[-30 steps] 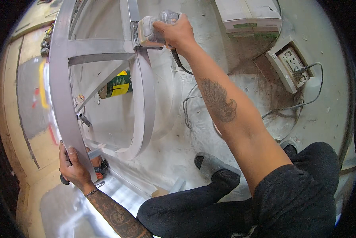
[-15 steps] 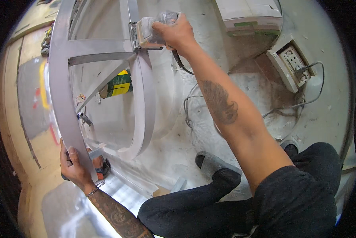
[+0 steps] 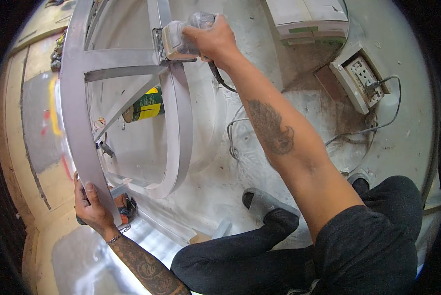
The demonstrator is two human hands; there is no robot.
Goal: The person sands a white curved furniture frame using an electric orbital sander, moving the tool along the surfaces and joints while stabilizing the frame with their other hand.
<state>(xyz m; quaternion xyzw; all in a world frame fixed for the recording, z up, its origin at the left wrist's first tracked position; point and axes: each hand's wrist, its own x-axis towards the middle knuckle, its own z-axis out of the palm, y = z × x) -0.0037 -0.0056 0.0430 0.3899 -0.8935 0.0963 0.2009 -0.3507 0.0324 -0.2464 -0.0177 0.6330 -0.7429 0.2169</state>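
Observation:
A light grey curved frame (image 3: 78, 113) with crossbars stands at the left. Near its lower end, my left hand (image 3: 95, 210) is wrapped round the long side bar, thumb on the near face. My right hand (image 3: 218, 42) grips a dusty corded power sander (image 3: 175, 43) at the top. The sander's flat pad sits against the frame where a crossbar meets the inner curved bar (image 3: 178, 123); my palm and fingers hide part of its body. From its back end a dark cord runs down behind my right forearm.
A green and yellow can (image 3: 145, 104) lies on its side behind the frame. To the right are an outlet box (image 3: 363, 81) with a plugged-in grey cable (image 3: 399, 105) and a white carton (image 3: 309, 19). An orange and black tool (image 3: 127, 209) lies beside my left hand.
My right hand and the sander have shifted slightly left along the frame. My left hand keeps its hold in the same place.

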